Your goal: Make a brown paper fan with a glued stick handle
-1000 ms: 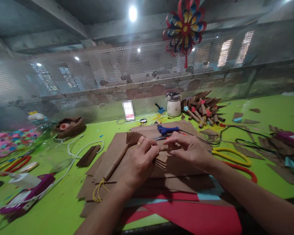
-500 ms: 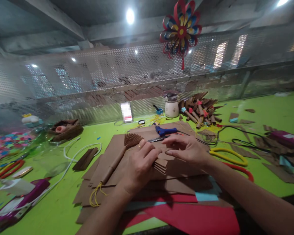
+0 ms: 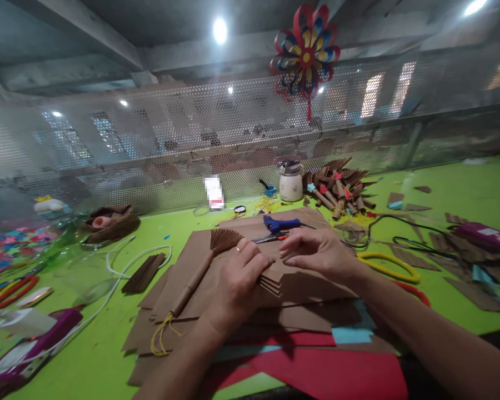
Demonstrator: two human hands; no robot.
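Observation:
My left hand [image 3: 241, 283] is closed around a small pleated piece of brown paper [image 3: 270, 285], whose folded edges stick out at the right under its fingers. Just to the right, my right hand [image 3: 314, 253] hovers with bent fingers. A slight gap shows between its thumb and fingertips, and nothing is visible in them. Both hands are over a stack of brown paper sheets [image 3: 304, 311]. Left of my left hand lies a rolled brown paper handle [image 3: 191, 283] with a pleated fan [image 3: 225, 240] at its top and yellow strings [image 3: 162, 336] at its lower end.
Beyond my hands lie a blue glue gun [image 3: 280, 224] and scissors [image 3: 270, 239]. Finished paper brooms [image 3: 337, 189] are heaped beside a white jar [image 3: 290, 183]. Folded brown strips [image 3: 144, 273] and a white cable [image 3: 108, 294] lie left. Yellow-handled scissors [image 3: 400, 269] lie right.
My right hand's fingers have curled and lowered slightly, its index finger coming nearer the thumb. My left hand keeps its hold on the pleated paper. The view has shifted a little.

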